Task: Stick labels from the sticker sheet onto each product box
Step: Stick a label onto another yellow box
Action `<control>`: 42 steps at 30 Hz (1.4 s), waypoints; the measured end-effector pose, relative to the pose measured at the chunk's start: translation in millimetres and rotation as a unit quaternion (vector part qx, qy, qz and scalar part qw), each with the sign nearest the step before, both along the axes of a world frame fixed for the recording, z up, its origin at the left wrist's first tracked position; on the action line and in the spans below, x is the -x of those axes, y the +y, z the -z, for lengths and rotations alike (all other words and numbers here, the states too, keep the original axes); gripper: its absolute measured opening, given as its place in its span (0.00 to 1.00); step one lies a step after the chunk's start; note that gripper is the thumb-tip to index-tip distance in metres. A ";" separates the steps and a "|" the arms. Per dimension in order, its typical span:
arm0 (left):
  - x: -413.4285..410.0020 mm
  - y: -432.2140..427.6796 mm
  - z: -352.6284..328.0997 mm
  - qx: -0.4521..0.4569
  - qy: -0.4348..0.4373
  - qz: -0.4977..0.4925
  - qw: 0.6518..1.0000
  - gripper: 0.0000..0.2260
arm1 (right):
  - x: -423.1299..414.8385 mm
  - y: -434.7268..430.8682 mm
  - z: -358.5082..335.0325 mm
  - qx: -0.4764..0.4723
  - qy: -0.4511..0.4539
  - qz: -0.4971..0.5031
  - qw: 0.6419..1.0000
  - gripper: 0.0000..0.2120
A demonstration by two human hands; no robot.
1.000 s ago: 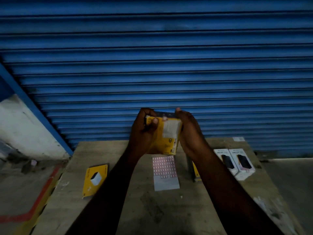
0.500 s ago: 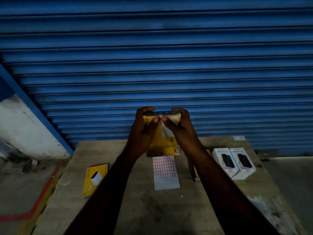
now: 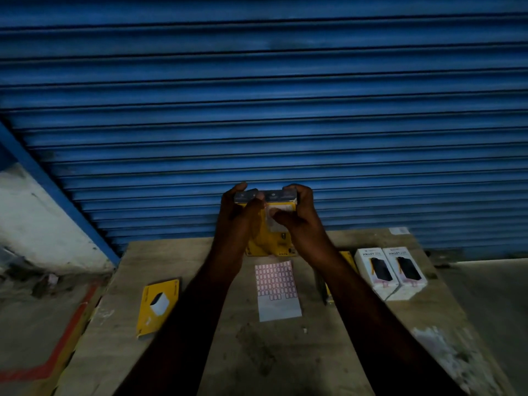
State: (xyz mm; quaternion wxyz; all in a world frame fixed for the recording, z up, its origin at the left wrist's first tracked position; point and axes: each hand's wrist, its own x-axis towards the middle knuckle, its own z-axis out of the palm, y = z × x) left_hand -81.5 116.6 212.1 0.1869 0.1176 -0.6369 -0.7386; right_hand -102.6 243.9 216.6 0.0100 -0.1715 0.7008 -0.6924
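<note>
Head view shows the left hand (image 3: 237,221) and right hand (image 3: 303,224) both gripping a yellow box (image 3: 268,242) held up over the desk's (image 3: 257,355) far middle, right thumb on its pale patch, likely a label; the sheet (image 3: 277,290) lies flat mid-desk; two white boxes (image 3: 390,270) by the right edge seem left to do.

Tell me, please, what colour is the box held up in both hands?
The box is yellow, with a dark top edge; head view.
</note>
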 end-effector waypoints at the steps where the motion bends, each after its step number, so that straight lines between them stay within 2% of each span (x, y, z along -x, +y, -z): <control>1: -0.2 -0.4 -1.4 -0.003 -0.003 -0.002 1.000 0.20 | -0.8 -1.9 0.6 0.008 -0.003 0.006 1.000 0.19; 6: -1.7 1.9 0.4 -0.048 0.013 -0.017 0.999 0.15 | -6.2 -12.8 2.4 0.053 -0.041 0.067 0.995 0.17; 9: -5.9 1.9 5.3 -0.045 0.025 0.005 0.999 0.23 | -7.2 -15.4 -2.6 0.115 -0.117 0.068 0.984 0.09; 11: -8.0 1.7 7.1 -0.036 0.017 0.030 0.999 0.28 | -3.1 -17.6 -2.5 0.117 -0.146 0.085 0.979 0.06; 15: -9.8 -0.9 6.5 -0.024 0.004 0.015 1.000 0.18 | -0.5 -22.5 -2.3 0.103 -0.165 0.088 0.977 0.06; 17: -10.2 -4.3 6.2 -0.017 0.005 0.027 0.999 0.19 | -0.3 -22.0 -2.0 0.078 -0.159 0.073 0.981 0.10; 20: -12.8 -7.3 6.2 0.014 -0.016 0.056 0.998 0.19 | 2.6 -19.1 1.8 0.064 -0.165 0.052 0.983 0.19; 22: -15.5 -9.5 6.1 0.058 -0.027 0.085 0.994 0.19 | 5.1 -18.2 -1.3 0.084 -0.196 0.076 0.974 0.16; 24: -14.4 -15.8 11.1 0.134 -0.005 0.130 0.982 0.29 | 8.9 -17.1 -3.6 0.094 -0.222 0.099 0.965 0.10; 26: -11.7 -22.8 17.9 0.158 0.006 0.155 0.975 0.32 | 14.2 -19.9 -2.6 0.071 -0.230 0.108 0.964 0.10; 29: -11.1 -26.7 20.1 0.109 0.006 0.111 0.988 0.28 | 17.2 -23.9 1.6 0.053 -0.230 0.076 0.969 0.22; 32: -5.0 -31.2 21.8 -0.020 0.012 0.057 0.998 0.26 | 11.7 -23.7 6.3 -0.006 -0.152 0.026 0.988 0.20; 34: 2.2 -38.2 20.8 -0.111 0.011 0.015 0.994 0.25 | 8.8 -22.3 16.2 -0.079 -0.108 0.002 0.991 0.25; 36: 6.2 -43.9 18.4 -0.140 0.012 -0.008 0.990 0.23 | 5.0 -19.7 25.6 -0.108 -0.105 -0.018 0.988 0.24; 37: 7.8 -46.1 19.4 -0.119 0.012 -0.012 0.993 0.24 | 4.1 -18.7 26.6 -0.103 -0.114 -0.022 0.988 0.22; 40: 7.4 -43.5 25.0 0.047 0.007 0.007 0.999 0.32 | 9.3 -18.5 20.3 -0.040 -0.145 0.015 0.988 0.11; 42: 6.3 -39.6 29.4 0.103 0.001 0.023 0.994 0.37 | 17.0 -18.1 14.9 -0.002 -0.160 0.045 0.986 0.09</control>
